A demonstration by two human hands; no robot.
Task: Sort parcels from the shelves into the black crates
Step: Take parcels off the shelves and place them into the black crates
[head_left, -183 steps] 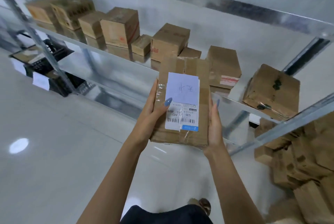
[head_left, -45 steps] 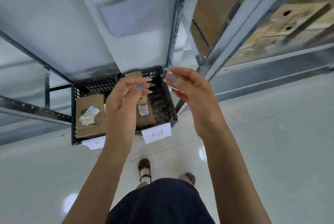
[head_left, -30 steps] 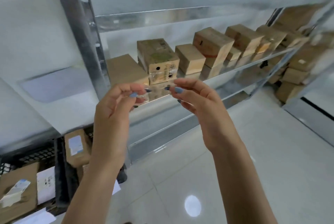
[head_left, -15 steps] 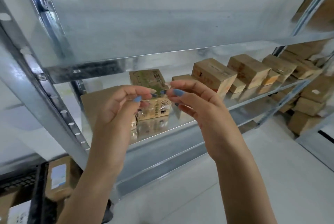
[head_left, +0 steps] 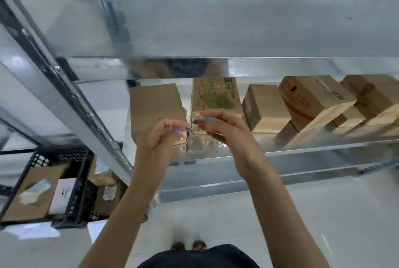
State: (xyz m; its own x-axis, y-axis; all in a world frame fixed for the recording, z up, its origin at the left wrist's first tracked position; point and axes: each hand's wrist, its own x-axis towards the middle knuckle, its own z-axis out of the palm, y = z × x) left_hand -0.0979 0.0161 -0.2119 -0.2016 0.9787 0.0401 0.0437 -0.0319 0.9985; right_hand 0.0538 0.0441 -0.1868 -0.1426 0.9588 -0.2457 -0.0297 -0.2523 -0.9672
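A glossy pale floor [head_left: 323, 220] reflects soft light. Galvanised metal shelving [head_left: 237, 19] stands on it. Its slanting upright [head_left: 71, 103] is punched with holes.

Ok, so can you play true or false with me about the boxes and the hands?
1. A box with a green drawing sits on the shelf. True.
2. The hands are carrying a big box. False: the left hand and right hand hold no box. Their fingers nearly meet in front of the shelf.
3. The black crates are up on the top shelf. False: they stand low down on the left.
4. The crates have parcels inside. True.
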